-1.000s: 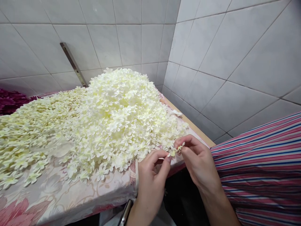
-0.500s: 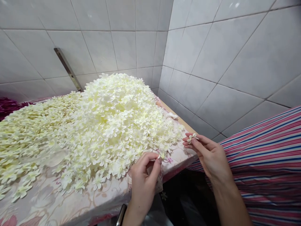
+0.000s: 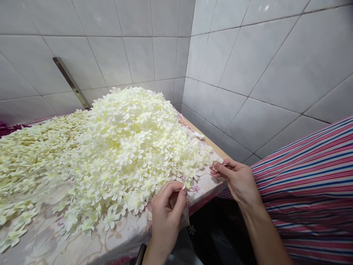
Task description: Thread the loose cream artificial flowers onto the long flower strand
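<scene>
We see a large heap of cream-white fabric flowers piled on the tabletop, which is covered with a floral cloth in pinks and beige. The heap rises highest toward the tiled corner and thins into scattered single blossoms at its near edge.

Our left hand hovers at the tabletop's near edge with thumb and forefinger pressed together on a small blossom at the fringe of the heap — the other fingers curl beneath. Our right hand is held apart from the left, just off the tabletop's right corner, its fingertips pinching a small white flower piece close beside the outermost blossoms; how much of it is gripped we cannot tell.

A striped sleeve in red, blue and white fills the lower right. On the left tiled wall a slanted metal strip is fixed, and a patch of dark magenta flowers shows at the far left edge.
</scene>
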### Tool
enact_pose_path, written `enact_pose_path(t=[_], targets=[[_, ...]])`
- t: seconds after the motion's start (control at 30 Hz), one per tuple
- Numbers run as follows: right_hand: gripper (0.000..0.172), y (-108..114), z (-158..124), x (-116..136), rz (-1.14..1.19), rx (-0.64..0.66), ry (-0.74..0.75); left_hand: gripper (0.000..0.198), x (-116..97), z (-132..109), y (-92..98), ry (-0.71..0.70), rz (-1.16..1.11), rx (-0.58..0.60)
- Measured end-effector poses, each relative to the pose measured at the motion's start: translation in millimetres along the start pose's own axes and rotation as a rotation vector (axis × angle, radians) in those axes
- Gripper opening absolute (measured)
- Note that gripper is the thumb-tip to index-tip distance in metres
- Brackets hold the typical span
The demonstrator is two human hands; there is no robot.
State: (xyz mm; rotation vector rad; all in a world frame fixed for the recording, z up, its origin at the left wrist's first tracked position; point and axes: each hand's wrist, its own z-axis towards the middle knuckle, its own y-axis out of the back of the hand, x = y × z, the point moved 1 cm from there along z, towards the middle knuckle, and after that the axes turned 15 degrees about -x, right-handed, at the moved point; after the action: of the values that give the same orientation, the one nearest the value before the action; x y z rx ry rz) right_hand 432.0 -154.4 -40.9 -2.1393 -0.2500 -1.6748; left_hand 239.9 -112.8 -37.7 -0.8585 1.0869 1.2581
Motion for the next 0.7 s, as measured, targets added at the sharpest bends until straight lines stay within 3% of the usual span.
enact_pose_path(t=[0.5,0.7], targets=[[0.043,-0.9,-4.3,0.0,-0.088,0.056,0.137,0.014,0.4,-0.6,1.3,0.019,0.017,0.001],[0.044,2.7,0.1,1.4,-0.065,0.055,0.103,0.014,1.0,-1.6,1.8,0.004,0.016,0.010]])
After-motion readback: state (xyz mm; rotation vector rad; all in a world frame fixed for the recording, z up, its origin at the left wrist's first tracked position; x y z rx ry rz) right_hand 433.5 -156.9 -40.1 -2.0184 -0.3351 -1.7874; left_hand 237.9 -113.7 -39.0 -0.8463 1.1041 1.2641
